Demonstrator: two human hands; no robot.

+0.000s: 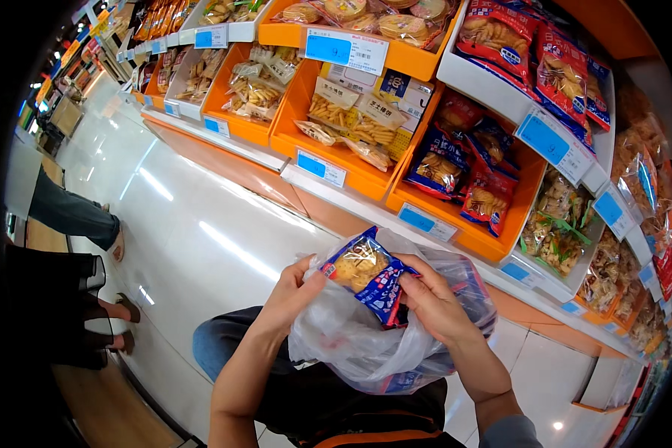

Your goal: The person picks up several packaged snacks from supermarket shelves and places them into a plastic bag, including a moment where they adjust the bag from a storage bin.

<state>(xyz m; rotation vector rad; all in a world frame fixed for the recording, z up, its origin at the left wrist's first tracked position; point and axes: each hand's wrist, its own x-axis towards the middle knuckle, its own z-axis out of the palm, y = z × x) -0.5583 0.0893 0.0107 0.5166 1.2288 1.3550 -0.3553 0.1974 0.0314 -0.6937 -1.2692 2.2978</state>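
A small blue-and-red packet of round biscuits [364, 263], with a clear window, is held tilted between both hands over a thin plastic bag [336, 336]. My right hand [434, 299] grips the packet's right edge between thumb and fingers. At its left end is my left hand [296, 288], thumb on the packet's corner and fingers behind, by the bag's rim. The translucent bag rests at my lap and has more blue and red packets inside. Beyond it, an orange bin [515, 235] on the shelf holds similar blue and red packets.
Bins of bagged snacks line the shelf, including an orange bin of stick biscuits [336, 162] and a white tray of red packets [481, 73]. Price labels [322, 168] front them. Two people's legs [78, 207] are at the left on the shiny floor [173, 235].
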